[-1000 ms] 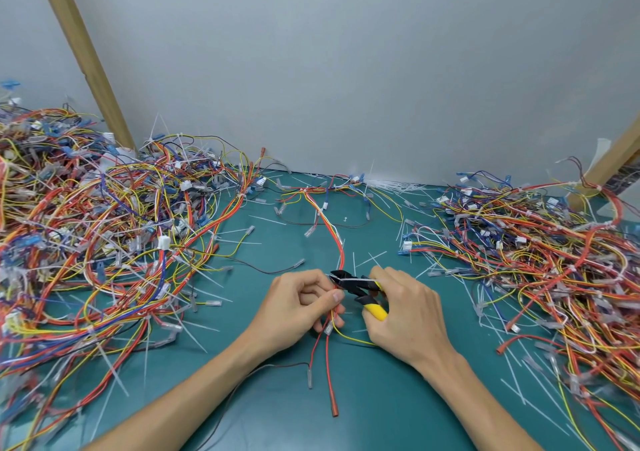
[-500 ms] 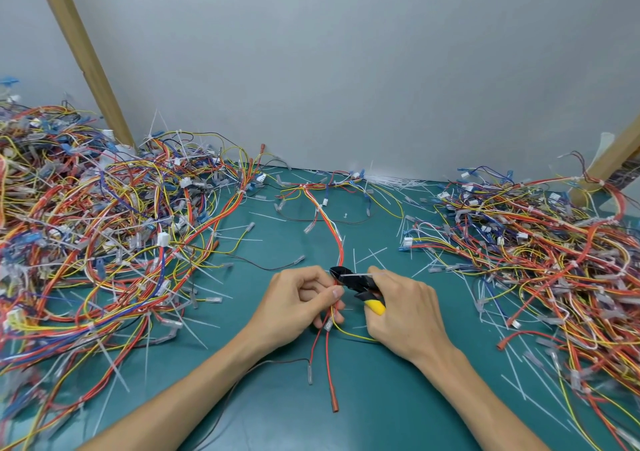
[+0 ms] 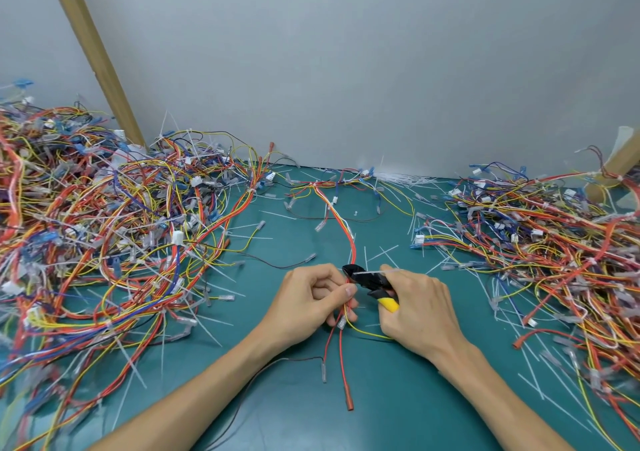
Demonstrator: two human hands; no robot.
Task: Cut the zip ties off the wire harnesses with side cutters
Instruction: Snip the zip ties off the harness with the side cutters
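Little has shifted over the last second. Both hands sit nearly where they were. The black nose of the yellow-handled side cutters [image 3: 370, 281] has edged a touch closer to the red wires, and a pale translucent zip tie tail [image 3: 375, 271] now shows across it.

The left hand [image 3: 304, 305] has its fingers curled round the thin red, orange and yellow wire harness [image 3: 346, 232]. The harness runs from the back of the teal worktop [image 3: 398, 398] down through that grip, with the thumb pinching just below the cutter nose. The right hand [image 3: 419, 312] is wrapped round the handles; whether the blades have closed I cannot tell.

To cut well, I judge that only the plastic strap should sit between the blades, flat side toward the wires. The left hand's pinch should keep the bundle taut and the thumb tip clear. A nicked red lead is the risk.

2 big tangled heaps of coloured wire flank the hands, the left heap [image 3: 104, 242] and the right heap [image 3: 554, 242].
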